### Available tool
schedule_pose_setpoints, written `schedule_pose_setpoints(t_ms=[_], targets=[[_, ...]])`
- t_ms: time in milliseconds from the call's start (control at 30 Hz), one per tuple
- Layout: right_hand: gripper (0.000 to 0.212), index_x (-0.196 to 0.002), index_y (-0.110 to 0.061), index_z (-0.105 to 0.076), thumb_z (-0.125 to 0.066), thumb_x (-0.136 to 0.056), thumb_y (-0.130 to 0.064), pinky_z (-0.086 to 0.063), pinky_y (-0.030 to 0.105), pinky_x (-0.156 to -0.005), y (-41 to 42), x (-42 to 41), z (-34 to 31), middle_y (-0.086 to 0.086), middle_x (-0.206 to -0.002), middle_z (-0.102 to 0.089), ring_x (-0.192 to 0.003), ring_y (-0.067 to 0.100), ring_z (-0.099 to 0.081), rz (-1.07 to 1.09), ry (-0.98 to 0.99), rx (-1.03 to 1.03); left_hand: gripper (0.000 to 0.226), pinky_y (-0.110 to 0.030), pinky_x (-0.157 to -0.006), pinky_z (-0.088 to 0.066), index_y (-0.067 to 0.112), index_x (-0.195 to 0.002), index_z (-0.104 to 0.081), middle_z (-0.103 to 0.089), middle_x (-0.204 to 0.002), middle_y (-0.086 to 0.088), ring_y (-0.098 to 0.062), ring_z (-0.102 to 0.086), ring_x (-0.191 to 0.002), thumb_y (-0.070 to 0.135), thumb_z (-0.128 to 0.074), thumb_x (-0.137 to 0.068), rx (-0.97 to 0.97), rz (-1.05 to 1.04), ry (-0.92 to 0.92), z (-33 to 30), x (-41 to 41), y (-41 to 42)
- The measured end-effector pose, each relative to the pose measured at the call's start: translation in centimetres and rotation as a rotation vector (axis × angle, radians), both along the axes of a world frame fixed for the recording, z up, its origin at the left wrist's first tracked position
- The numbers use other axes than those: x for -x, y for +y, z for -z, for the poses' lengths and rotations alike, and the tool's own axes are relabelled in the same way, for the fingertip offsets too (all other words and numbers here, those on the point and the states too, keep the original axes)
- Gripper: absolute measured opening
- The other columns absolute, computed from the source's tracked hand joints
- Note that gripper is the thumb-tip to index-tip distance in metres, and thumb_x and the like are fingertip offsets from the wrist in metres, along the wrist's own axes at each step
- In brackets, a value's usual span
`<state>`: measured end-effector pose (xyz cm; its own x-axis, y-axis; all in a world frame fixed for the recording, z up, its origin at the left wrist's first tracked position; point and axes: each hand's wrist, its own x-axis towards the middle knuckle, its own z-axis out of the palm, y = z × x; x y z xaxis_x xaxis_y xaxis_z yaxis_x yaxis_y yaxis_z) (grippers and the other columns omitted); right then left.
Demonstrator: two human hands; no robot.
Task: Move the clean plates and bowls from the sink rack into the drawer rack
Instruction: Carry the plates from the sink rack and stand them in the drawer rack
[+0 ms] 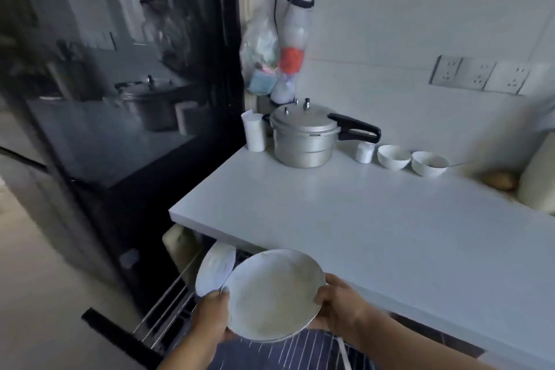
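**A:** What's the room like?

**B:** A pale kitchen: a white surface (375,219) runs along the wall, carrying a pressure cooker (303,135), two white bowls (393,156) and a small white cup (364,152). A tall black glass-fronted cabinet (120,84) stands to the left.

**A:** Where's the plate?

**B:** In both hands, held low in front of a striped apron (285,351). The left hand (210,315) wraps its grip round the near-left rim of the plate (270,294), thumb on top; the right hand (336,300) curls over the right rim the same way. The plate hangs above the pulled-out drawer rack (168,306), not yet in it.

**A:** How much is done?

**B:** One white plate (214,267) already stands on edge in the rack, so I'd judge at least one piece is moved. The sink rack is out of view, so I cannot tell what remains there.

**A:** Room to work?

**B:** Tight, I think. The surface's front edge overhangs the back of the drawer, and the standing plate sits just beside the held one, their rims nearly touching. The open slots seem to lie nearer the person, though blur makes the wires hard to read.
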<state>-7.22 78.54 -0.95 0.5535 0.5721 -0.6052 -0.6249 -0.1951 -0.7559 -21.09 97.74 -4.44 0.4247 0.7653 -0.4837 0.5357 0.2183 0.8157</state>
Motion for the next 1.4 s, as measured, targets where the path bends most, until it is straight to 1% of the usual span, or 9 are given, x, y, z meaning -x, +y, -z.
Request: schedule_pose_setpoints(t_ms=[100,233,400,700,800,967,1067,1200,1400], targets=[[0.046,-0.12,-0.006,-0.053,-0.038,-0.081,0.015,-0.054,0.062,-0.077,4.4,1.5,2.1,0.025,-0.117,-0.061,-0.095,0.044,-0.064,-0.038,0.039,0.083,0.037,-0.044,-0.078,-0.056,0.007,-0.091,-0.064,-0.066,-0.097,-0.017,-0.034,-0.063,-0.093,0.029,-0.036,-0.101,-0.146,0.065,0.119,1.1,2.3,3.3],[0.049,-0.124,-0.006,-0.047,-0.034,-0.082,0.017,-0.057,0.057,-0.052,9.2,2.9,4.9,0.024,-0.119,-0.057,-0.088,0.041,-0.063,-0.031,0.076,0.184,0.03,-0.031,-0.073,-0.037,0.015,-0.09,-0.055,-0.066,-0.099,-0.009,-0.025,-0.054,-0.086,0.031,-0.033,-0.102,-0.339,0.171,0.279,1.7,5.0,6.4],[0.051,-0.126,-0.015,-0.04,-0.038,-0.084,0.013,-0.056,0.061,-0.061,15.0,3.7,7.4,0.022,-0.11,-0.055,-0.081,0.045,-0.066,0.049,0.03,0.313,0.016,-0.028,-0.072,-0.034,0.021,-0.093,-0.05,-0.066,-0.106,-0.004,-0.024,-0.059,-0.102,0.03,-0.039,-0.1,-0.425,0.236,0.298,3.1,6.2,9.2],[0.067,-0.141,-0.018,-0.026,-0.054,-0.082,-0.002,-0.06,0.048,-0.062,22.0,2.5,10.1,0.014,-0.115,-0.051,-0.097,0.038,-0.063,0.058,-0.159,0.489,0.03,-0.027,-0.089,-0.039,0.018,-0.123,-0.051,-0.061,-0.119,0.002,-0.015,-0.056,-0.112,0.032,-0.037,-0.1,-0.599,0.435,0.282,6.1,5.9,12.5],[0.069,-0.143,-0.02,-0.024,-0.058,-0.084,-0.008,-0.06,0.041,-0.057,23.6,1.9,10.6,0.013,-0.105,-0.056,-0.082,0.03,-0.063,0.043,-0.201,0.554,0.032,-0.026,-0.091,-0.04,0.02,-0.127,-0.049,-0.059,-0.123,0.002,-0.015,-0.056,-0.114,0.034,-0.037,-0.101,-0.645,0.467,0.299,7.1,5.2,13.2],[0.081,-0.149,-0.029,-0.014,-0.059,-0.083,-0.016,-0.059,0.038,-0.05,26.0,0.3,12.4,0.019,-0.121,-0.054,-0.094,0.038,-0.063,0.026,-0.23,0.641,0.039,-0.034,-0.048,-0.05,0.013,-0.076,-0.063,-0.063,-0.068,-0.004,-0.025,-0.062,-0.058,0.026,-0.09,-0.051,-0.881,0.552,0.421,8.8,4.7,14.4],[0.075,-0.148,-0.02,-0.016,-0.059,-0.086,-0.02,-0.061,0.039,-0.057,27.0,-0.5,12.7,0.018,-0.12,-0.056,-0.087,0.034,-0.067,-0.026,-0.254,0.677,0.026,-0.038,-0.051,-0.051,0.008,-0.074,-0.063,-0.06,-0.063,-0.008,-0.03,-0.06,-0.055,0.022,-0.079,-0.058,-1.011,0.503,0.391,10.1,4.8,14.8],[0.038,-0.123,-0.007,-0.04,-0.054,-0.092,-0.024,-0.06,0.04,-0.075,27.9,-1.4,13.3,0.007,-0.085,-0.054,-0.06,0.023,-0.061,-0.133,-0.347,0.709,0.035,-0.04,-0.056,-0.053,0.004,-0.08,-0.064,-0.063,-0.069,-0.011,-0.033,-0.06,-0.059,0.03,-0.041,-0.073,-1.033,0.46,0.377,10.1,5.0,14.8],[0.022,-0.091,-0.006,-0.051,-0.05,-0.092,-0.028,-0.056,0.038,-0.087,29.6,-1.9,13.8,0.006,-0.064,-0.056,-0.085,0.03,-0.072,-0.233,-0.38,0.72,0.04,-0.039,-0.058,-0.052,0.002,-0.087,-0.068,-0.065,-0.073,-0.011,-0.033,-0.061,-0.063,0.03,-0.041,-0.077,-1.085,0.408,0.362,9.4,5.8,15.8]])
